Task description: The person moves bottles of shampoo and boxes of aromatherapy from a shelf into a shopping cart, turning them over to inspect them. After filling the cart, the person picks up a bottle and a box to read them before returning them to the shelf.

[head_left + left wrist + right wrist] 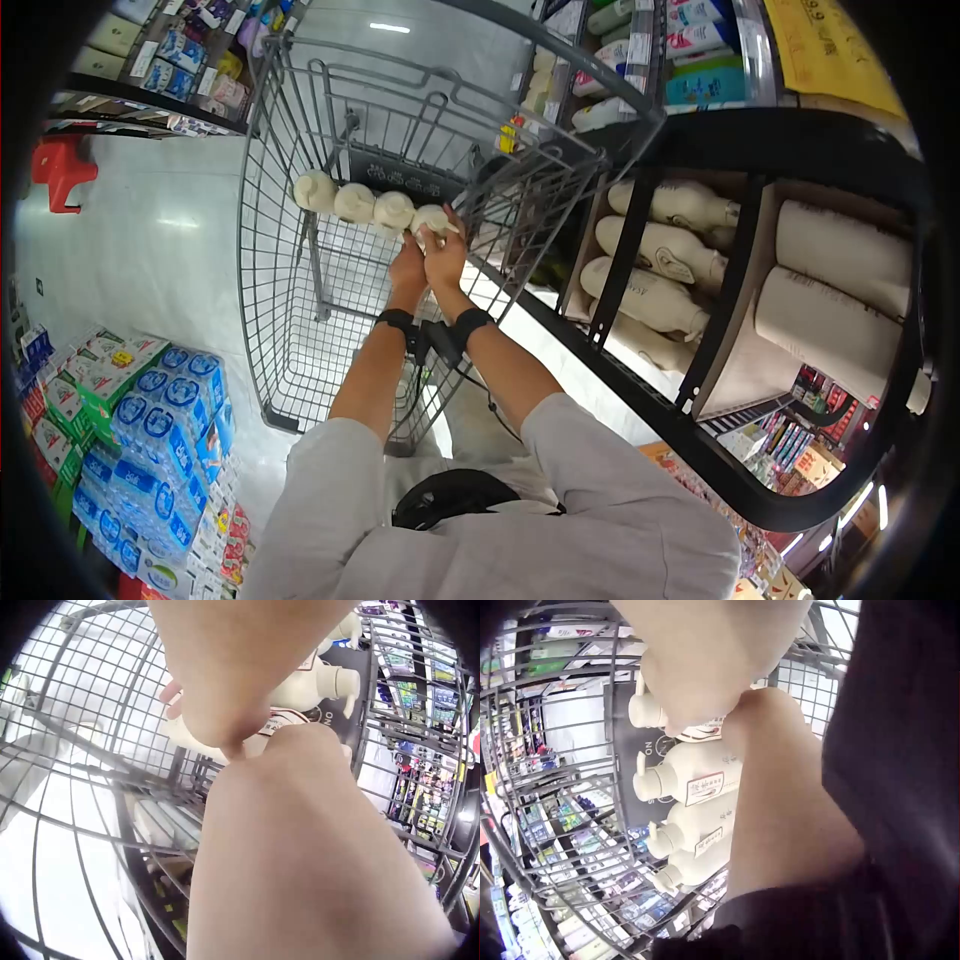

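Several cream pump bottles stand in a row inside a grey wire shopping cart [255, 330], with red-bordered labels facing the cart's far end. My right hand [446, 258] grips the rightmost pump bottle [431, 217], its fingers around the top part. Close against it, my left hand [407, 268] holds the same bottle from the near side; its fingers [172, 700] show beside the pale body in the left wrist view. The neighbouring bottle [393, 210] stands just left of the hands. In the right wrist view, the row's pumps [649, 784] point toward a dark panel [634, 817].
To the right, a black-framed shelf [640, 400] holds more cream bottles [650, 290] lying on their sides. Stacked blue-and-clear water packs [165, 410] stand at the left, with a red stool [65, 172] farther back. Product shelves [165, 75] line the aisle beyond the cart.
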A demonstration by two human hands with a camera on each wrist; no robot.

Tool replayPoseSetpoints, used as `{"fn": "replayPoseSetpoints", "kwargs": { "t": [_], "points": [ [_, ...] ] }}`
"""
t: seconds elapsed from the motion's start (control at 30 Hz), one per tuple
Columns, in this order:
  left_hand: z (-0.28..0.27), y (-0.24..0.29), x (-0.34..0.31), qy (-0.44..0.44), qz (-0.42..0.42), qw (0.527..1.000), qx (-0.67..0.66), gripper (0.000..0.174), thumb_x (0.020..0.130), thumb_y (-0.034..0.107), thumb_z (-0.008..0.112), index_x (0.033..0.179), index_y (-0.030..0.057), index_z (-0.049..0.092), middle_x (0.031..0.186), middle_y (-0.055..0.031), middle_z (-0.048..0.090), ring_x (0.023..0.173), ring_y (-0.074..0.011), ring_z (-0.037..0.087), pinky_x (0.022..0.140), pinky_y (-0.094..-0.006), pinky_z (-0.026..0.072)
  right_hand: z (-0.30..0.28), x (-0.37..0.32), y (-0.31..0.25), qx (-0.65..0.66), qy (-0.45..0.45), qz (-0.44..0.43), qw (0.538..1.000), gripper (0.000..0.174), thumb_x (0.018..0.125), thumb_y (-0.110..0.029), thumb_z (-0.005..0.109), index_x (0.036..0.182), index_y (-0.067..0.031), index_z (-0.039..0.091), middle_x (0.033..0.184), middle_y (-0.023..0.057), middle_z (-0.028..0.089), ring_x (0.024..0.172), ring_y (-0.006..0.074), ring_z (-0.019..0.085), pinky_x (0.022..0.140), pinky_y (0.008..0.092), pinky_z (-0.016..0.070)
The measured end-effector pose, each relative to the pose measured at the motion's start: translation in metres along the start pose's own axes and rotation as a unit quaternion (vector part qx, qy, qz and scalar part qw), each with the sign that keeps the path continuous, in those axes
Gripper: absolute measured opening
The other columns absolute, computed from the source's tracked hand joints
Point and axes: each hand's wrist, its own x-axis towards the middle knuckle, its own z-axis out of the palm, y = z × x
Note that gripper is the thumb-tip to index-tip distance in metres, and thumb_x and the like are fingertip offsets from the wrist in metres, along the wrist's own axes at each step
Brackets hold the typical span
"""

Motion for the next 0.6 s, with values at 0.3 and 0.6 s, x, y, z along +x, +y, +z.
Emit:
{"fn": "replayPoseSetpoints", "kwargs": {
  "t": [0.3, 0.6],
  "points": [
    [-0.019, -0.058, -0.042, -0.072, 0.048, 0.926, -0.367, 0.064, 0.089, 0.027, 0.065, 0.139, 0.0045, 0.034, 0.115, -0.0179, 0.065, 0.075, -0.0258, 0.070, 0.064, -0.0414, 0.0524, 0.000, -0.023, -0.002, -0.039, 0.001, 0.135, 0.990, 0.093, 0.081, -0.036, 0.075, 0.147, 0.0084, 0.028, 0.142, 0.0302, 0.043, 0.131, 0.0426, 0.044, 0.107, 0.0416, 0.0394],
    [-0.093, -0.043, -0.169, -0.072, 0.188, 0.908, -0.367, 0.023, 0.089, 0.021, 0.061, 0.105, 0.0048, 0.060, 0.090, -0.0068, 0.070, 0.070, -0.0146, 0.066, 0.057, -0.0272, 0.0433, -0.157, -0.102, -0.088, 0.280, -0.290, 0.241, 0.883, 0.034, 0.091, -0.029, 0.061, 0.113, -0.0036, 0.064, 0.103, 0.0135, 0.071, 0.097, 0.0238, 0.069, 0.079, 0.0266, 0.0500]
  ]
}}
